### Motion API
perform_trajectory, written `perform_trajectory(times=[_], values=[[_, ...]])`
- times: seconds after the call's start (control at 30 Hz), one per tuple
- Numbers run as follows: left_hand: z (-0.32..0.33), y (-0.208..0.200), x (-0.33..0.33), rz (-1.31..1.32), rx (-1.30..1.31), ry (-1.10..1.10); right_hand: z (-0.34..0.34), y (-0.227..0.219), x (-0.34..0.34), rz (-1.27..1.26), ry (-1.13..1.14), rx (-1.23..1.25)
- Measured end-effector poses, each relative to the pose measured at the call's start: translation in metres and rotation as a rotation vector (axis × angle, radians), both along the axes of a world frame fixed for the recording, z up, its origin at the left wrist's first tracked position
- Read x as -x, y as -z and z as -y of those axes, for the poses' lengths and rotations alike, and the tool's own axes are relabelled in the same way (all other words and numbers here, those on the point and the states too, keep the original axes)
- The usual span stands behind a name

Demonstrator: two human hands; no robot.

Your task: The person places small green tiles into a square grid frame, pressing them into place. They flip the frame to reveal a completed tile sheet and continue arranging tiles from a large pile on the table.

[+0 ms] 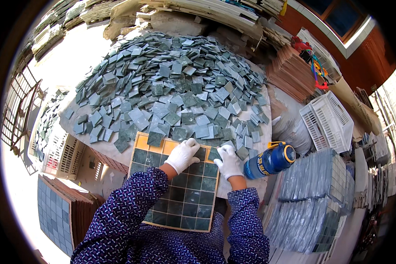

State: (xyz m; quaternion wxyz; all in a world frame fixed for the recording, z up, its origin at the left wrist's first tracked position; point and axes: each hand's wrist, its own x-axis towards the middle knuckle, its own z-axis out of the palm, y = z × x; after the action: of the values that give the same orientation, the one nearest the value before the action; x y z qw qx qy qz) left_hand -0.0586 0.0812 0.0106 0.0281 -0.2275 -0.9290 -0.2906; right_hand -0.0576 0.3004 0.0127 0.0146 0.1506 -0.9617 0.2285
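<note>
Under the half-curled fingers of the left hand lies a tray; the right hand's bent fingers touch a tile, both grips unclear.

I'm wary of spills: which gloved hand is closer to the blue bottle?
The right hand, beside the bottle; the left hand is farther off, over the tray.

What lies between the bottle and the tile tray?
In the head view, the right hand lies between the bottle and tray, plus some pale tabletop.
</note>
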Motion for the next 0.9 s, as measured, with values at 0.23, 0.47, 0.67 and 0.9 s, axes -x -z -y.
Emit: perform_trajectory(times=[0.23,0.47,0.67,0.9], values=[[-0.01,0.004,-0.003,-0.031,-0.106,-0.014,-0.002,-0.001,0.002,-0.006,-0.153,-0.043],[0.003,0.01,-0.054,-0.098,-0.087,-0.028,0.02,-0.015,-0.011,-0.068,-0.008,-0.312],[0.006,0.014,-0.087,-0.165,-0.082,-0.036,0.033,-0.007,-0.001,-0.093,0.085,-0.166],[0.023,0.008,-0.082,-0.201,-0.108,-0.163,0.027,0.003,-0.01,-0.128,0.207,-0.018]])
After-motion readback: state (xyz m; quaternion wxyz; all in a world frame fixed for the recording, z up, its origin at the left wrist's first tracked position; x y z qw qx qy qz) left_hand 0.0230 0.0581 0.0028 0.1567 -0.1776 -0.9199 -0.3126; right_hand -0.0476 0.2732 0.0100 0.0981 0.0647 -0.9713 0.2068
